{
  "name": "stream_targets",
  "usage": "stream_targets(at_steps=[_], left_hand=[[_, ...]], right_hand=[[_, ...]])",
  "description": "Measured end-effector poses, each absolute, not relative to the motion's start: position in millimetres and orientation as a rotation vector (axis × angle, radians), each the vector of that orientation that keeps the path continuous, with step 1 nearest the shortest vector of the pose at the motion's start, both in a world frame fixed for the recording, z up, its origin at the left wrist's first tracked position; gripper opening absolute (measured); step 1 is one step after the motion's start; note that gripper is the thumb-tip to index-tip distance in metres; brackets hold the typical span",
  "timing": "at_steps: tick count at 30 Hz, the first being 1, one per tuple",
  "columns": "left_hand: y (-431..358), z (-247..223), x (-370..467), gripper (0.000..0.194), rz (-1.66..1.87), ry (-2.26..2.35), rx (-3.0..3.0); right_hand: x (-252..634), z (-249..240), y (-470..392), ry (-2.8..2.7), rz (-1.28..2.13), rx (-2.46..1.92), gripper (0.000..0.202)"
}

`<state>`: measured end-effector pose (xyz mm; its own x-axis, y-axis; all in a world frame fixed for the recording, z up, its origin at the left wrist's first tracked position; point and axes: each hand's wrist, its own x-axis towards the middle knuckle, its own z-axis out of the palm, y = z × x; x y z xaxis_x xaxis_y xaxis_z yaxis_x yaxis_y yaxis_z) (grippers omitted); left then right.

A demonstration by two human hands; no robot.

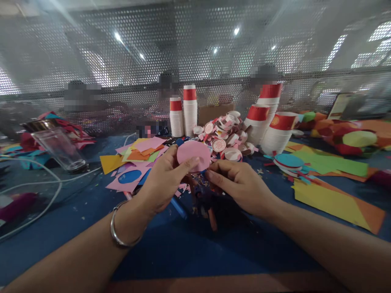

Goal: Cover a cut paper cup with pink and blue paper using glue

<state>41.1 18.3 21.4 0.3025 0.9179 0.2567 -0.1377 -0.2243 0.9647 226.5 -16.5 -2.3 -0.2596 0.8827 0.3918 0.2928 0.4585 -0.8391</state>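
Observation:
A round piece of pink paper [195, 152] is pinched in my left hand [166, 175], with the thumb lying across its face. At its lower right edge are the fingertips of my right hand [236, 181], bent and pressed together; whatever lies between them is too small to make out. Below the hands, a dark object [203, 197] stands in shadow among paper scraps, and its kind is unclear. A blue stick-like item [179, 207] lies beside it, under my left hand. Just beyond the pink circle is a heap of cut cup bottoms and paper strips [227, 132].
Stacked red-and-white paper cups [190, 110] stand at the back, with more cups [279, 130] to the right. Coloured paper sheets [125, 179] lie left, others [332, 203] right. A clear tumbler [59, 148] leans at far left near a white cable [58, 183]. Behind is a perforated metal screen [183, 44].

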Motion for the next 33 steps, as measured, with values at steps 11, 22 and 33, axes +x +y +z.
stream_targets(at_steps=[11, 22, 33], left_hand=[[23.4, 28.7, 24.6, 0.026, 0.735, 0.883, 1.713], [15.3, 30.3, 27.7, 0.03, 0.417, 0.773, 1.836], [8.8, 33.9, 31.0, 0.03, 0.446, 0.79, 1.894]], right_hand=[[233.1, 0.8, -19.2, -1.589, 0.495, -1.053, 0.02], [231.4, 1.4, -15.7, -1.718, 0.505, -1.021, 0.015], [233.6, 6.6, -10.6, -1.702, 0.789, -0.943, 0.022]])
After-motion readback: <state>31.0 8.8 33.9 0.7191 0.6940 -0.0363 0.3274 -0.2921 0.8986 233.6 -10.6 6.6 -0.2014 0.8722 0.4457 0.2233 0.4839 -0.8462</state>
